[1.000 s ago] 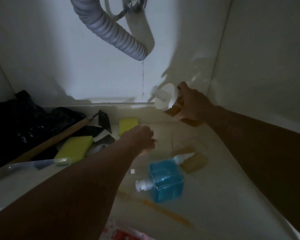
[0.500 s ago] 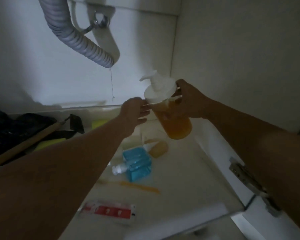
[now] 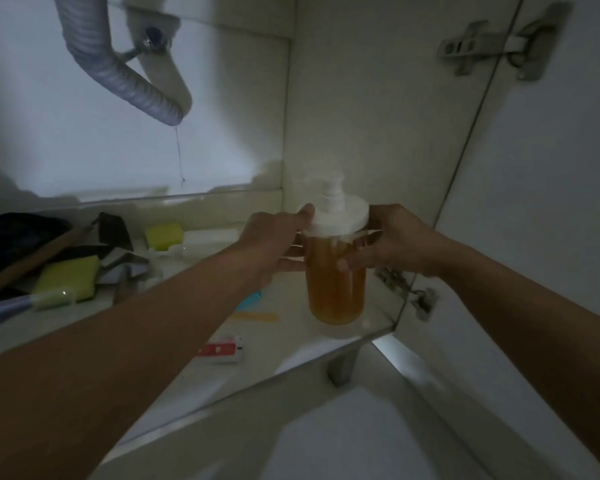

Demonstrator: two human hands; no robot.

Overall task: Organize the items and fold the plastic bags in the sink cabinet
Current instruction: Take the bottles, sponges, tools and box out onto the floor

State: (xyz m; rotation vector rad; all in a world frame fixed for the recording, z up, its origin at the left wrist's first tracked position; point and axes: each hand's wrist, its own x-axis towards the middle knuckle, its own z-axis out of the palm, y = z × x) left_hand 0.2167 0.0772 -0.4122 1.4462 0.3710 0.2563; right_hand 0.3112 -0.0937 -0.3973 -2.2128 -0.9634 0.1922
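An amber pump bottle (image 3: 336, 289) with a white cap stands upright over the cabinet floor (image 3: 291, 341), near the right wall. My left hand (image 3: 274, 244) grips it from the left, thumb against the cap's rim. My right hand (image 3: 392, 240) grips it from the right, fingers curled round the body. Whether its base touches the floor is unclear. Black plastic bags (image 3: 14, 233) lie heaped at the far left. Only a corner of a blue bottle (image 3: 252, 299) shows behind my left forearm.
Two yellow sponges (image 3: 163, 233) (image 3: 70, 277), a wooden-handled tool (image 3: 28, 261) and a clear tube lie at the left. A red-and-white packet (image 3: 222, 349) and an orange strip (image 3: 257, 317) lie on the floor. A grey corrugated drain hose (image 3: 118, 74) hangs above. Door hinges (image 3: 409, 289) sit at the right.
The amber bottle went from tilted in my right hand alone to upright and lower. My left hand came up and took hold of it too. The view shifted back and right.
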